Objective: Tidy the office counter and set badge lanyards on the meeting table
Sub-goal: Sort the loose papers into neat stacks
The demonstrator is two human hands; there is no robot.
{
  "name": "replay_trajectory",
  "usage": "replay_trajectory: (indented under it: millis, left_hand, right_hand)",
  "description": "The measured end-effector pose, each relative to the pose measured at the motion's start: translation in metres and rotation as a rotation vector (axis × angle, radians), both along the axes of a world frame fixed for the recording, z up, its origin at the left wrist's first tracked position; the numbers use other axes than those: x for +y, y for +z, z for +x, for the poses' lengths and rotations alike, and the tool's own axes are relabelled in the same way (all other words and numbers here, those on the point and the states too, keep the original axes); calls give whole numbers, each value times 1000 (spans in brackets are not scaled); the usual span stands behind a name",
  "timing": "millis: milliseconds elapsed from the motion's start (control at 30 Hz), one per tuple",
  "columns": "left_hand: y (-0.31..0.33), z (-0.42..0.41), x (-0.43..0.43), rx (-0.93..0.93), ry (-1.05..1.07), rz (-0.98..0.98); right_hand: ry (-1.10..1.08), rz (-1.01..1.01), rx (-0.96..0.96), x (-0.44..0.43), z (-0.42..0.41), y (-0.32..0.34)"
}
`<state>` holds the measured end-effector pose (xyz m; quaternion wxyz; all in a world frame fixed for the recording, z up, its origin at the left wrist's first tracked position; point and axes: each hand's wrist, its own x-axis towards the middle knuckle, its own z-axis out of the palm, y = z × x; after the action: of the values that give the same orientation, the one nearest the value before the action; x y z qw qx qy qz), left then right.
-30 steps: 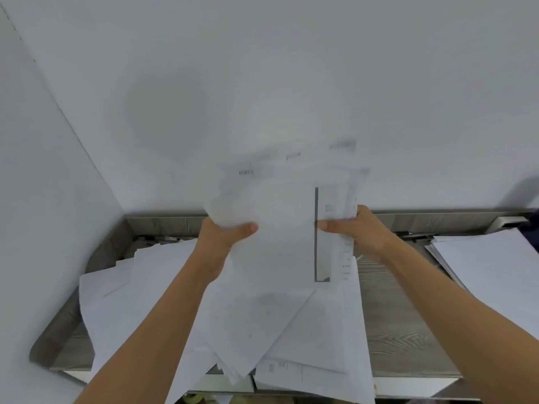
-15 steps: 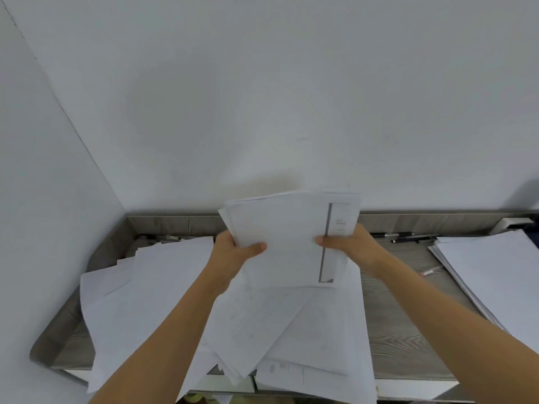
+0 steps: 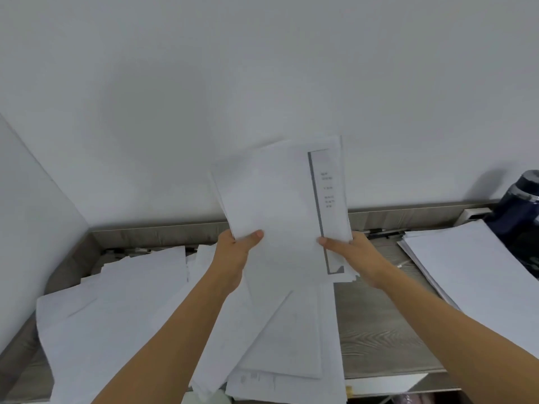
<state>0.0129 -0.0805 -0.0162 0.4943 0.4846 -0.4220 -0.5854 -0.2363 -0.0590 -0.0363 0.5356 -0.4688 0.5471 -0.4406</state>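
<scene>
Above the wood-grain surface, I see one paper stack held up clear of it: left hand grips its left edge, right hand its right edge. Loose sheets sprawl underneath and to the left; neater pile at right, dark bottle beside it.

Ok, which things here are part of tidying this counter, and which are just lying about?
Job: held paper stack, gripped by left hand and right hand; loose sheets on the counter; pile at right.
Lying about: dark bottle, pens along the back.
</scene>
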Motion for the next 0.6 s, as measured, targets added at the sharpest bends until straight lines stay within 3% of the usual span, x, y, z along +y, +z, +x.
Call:
replay_trajectory:
  millis: [233, 600]
  left_hand:
    - [-19, -110, 7, -8, -53, 171]
    - [-59, -295, 59, -144, -319, 217]
  right_hand:
    - [-294, -16, 278, 32, -95, 3]
    - [-347, 164, 654, 82, -300, -26]
